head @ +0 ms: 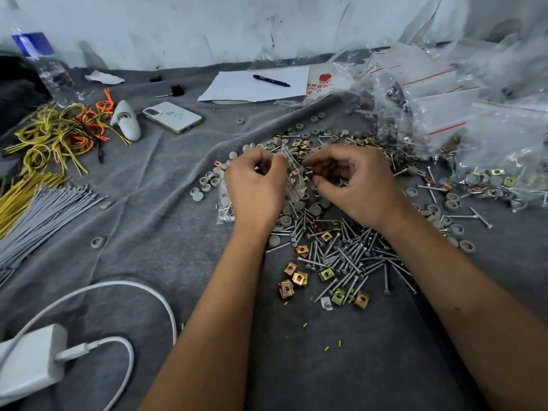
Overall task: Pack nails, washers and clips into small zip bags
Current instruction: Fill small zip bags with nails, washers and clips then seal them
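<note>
A white charger (28,367) with its looped cable (124,287) lies at seven o'clock on the grey cloth (166,203). At nine o'clock sit grey ties (44,215); at ten, yellow and orange wires (56,132) and a water bottle (41,60). A white phone (172,117) lies at eleven, and a pen (271,81) rests on paper (237,89) at twelve

Scuffed white wall (207,28), grey cloth (148,221)
</note>
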The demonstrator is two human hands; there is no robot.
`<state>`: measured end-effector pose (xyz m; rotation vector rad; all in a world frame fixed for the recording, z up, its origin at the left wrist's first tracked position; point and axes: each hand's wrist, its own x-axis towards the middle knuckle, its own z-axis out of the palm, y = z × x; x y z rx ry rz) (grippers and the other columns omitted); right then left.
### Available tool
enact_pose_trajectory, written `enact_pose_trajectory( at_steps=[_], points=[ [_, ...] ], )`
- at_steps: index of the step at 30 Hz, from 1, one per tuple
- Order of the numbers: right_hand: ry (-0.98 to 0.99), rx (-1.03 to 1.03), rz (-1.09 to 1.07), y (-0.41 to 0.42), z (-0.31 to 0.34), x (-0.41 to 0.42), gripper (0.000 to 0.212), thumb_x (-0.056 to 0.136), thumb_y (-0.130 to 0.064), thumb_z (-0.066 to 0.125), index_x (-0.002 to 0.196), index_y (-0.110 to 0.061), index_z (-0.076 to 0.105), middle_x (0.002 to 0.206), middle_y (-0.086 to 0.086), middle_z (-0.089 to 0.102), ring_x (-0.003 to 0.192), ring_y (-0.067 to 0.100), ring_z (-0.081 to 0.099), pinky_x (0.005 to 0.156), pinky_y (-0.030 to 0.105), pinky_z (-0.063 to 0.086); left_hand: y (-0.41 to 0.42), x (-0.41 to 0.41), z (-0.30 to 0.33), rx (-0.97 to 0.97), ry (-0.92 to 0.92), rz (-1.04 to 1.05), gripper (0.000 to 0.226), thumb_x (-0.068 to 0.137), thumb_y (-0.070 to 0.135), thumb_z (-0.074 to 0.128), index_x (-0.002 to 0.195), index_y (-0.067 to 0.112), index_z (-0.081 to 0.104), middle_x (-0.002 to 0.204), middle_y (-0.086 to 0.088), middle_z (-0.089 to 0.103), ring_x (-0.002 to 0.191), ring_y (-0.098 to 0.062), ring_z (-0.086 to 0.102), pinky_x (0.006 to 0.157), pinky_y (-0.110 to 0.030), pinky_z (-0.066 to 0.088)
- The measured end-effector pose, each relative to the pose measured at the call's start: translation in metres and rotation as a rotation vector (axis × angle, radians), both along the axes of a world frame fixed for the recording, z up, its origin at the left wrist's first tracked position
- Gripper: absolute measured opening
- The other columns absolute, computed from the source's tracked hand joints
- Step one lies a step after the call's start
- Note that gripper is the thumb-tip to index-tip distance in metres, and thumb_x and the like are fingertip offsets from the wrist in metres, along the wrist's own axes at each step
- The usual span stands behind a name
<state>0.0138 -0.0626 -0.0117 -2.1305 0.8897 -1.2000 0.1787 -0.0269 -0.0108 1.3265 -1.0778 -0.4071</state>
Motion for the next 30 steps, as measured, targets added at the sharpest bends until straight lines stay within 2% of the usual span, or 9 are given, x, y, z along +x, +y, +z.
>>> enact_pose_trajectory(
  at_steps=[3, 8, 10, 14, 17, 20, 23, 26, 30],
  points=[
    [0.014, -0.046, -0.013, 0.001, 0.001, 0.001, 0.03, 0.083, 0.003, 0.075, 0.108, -0.014, 0.076, 0.096, -0.003, 0.074, 0.087, 0.013, 0.071, 0.078, 0.032, 0.062, -0.001, 0.0, -0.001, 0.005, -0.015, -0.001, 0.027, 0.086, 0.003, 0.063, 0.062, -0.008, 0.057, 0.055, -0.009, 0.051, 0.055, -0.011, 0.043, 0.054, -0.03, 0.036],
    [0.003, -0.142, -0.059, 0.004, 0.007, 0.003, 0.023, 0.081, -0.001, 0.08, 0.102, -0.011, 0.078, 0.093, -0.002, 0.075, 0.084, 0.01, 0.071, 0.075, 0.03, 0.061, -0.001, 0.0, -0.003, 0.018, -0.083, -0.046, 0.029, 0.087, 0.008, 0.064, 0.06, 0.002, 0.056, 0.054, -0.006, 0.052, 0.055, -0.015, 0.047, 0.056, -0.031, 0.039],
    [0.036, -0.157, -0.079, 0.005, 0.007, 0.004, 0.021, 0.08, -0.003, 0.082, 0.099, -0.01, 0.078, 0.09, -0.003, 0.075, 0.081, 0.007, 0.071, 0.074, 0.026, 0.06, -0.002, -0.001, -0.004, 0.025, -0.117, -0.079, 0.03, 0.089, 0.009, 0.065, 0.06, 0.008, 0.056, 0.053, -0.004, 0.054, 0.054, -0.018, 0.05, 0.055, -0.032, 0.04],
    [0.083, -0.174, -0.112, 0.006, 0.007, 0.005, 0.02, 0.079, -0.004, 0.085, 0.096, -0.01, 0.077, 0.086, -0.004, 0.074, 0.077, -0.001, 0.069, 0.069, 0.013, 0.053, -0.002, -0.004, -0.004, 0.033, -0.167, -0.087, 0.031, 0.089, 0.011, 0.065, 0.06, 0.014, 0.055, 0.053, -0.001, 0.054, 0.054, -0.015, 0.049, 0.054, -0.031, 0.04],
    [0.066, -0.167, -0.095, 0.006, 0.007, 0.005, 0.019, 0.082, -0.003, 0.082, 0.099, -0.01, 0.077, 0.091, -0.003, 0.076, 0.084, 0.0, 0.071, 0.075, 0.014, 0.054, -0.002, -0.005, -0.003, 0.033, -0.138, -0.058, 0.032, 0.089, 0.006, 0.066, 0.059, 0.008, 0.055, 0.052, 0.002, 0.051, 0.053, -0.01, 0.044, 0.054, -0.028, 0.036],
    [0.044, -0.204, -0.14, 0.005, 0.006, 0.005, 0.017, 0.085, -0.005, 0.08, 0.101, -0.009, 0.077, 0.093, -0.002, 0.076, 0.087, 0.004, 0.071, 0.079, 0.018, 0.056, -0.002, -0.003, -0.001, 0.02, -0.093, -0.046, 0.031, 0.089, 0.004, 0.065, 0.06, 0.002, 0.055, 0.054, -0.008, 0.05, 0.056, -0.015, 0.045, 0.056, -0.033, 0.037],
    [0.222, -0.291, -0.225, -0.001, 0.002, 0.003, 0.02, 0.085, -0.009, 0.08, 0.104, -0.012, 0.076, 0.101, 0.0, 0.075, 0.097, 0.012, 0.061, 0.087, 0.023, 0.045, -0.001, -0.003, 0.001, -0.017, -0.011, -0.001, 0.029, 0.089, 0.004, 0.063, 0.063, -0.007, 0.054, 0.059, -0.024, 0.052, 0.057, -0.021, 0.044, 0.055, -0.037, 0.038],
    [0.526, -0.283, -0.232, -0.004, -0.004, 0.005, 0.031, 0.088, -0.016, 0.076, 0.119, -0.014, 0.074, 0.117, 0.002, 0.068, 0.117, 0.021, 0.047, 0.099, 0.034, 0.042, -0.001, -0.003, 0.002, -0.048, 0.063, 0.112, 0.026, 0.087, 0.004, 0.061, 0.065, -0.008, 0.055, 0.059, -0.012, 0.049, 0.058, -0.015, 0.043, 0.057, -0.032, 0.037],
    [0.71, -0.255, -0.191, -0.005, -0.005, 0.012, 0.035, 0.096, -0.02, 0.066, 0.13, -0.027, 0.07, 0.12, 0.002, 0.064, 0.124, 0.025, 0.04, 0.101, 0.043, 0.047, -0.002, -0.001, 0.003, -0.07, 0.112, 0.173, 0.026, 0.086, 0.0, 0.059, 0.065, -0.013, 0.05, 0.06, -0.009, 0.043, 0.058, -0.012, 0.038, 0.056, -0.028, 0.035]
  ],
)
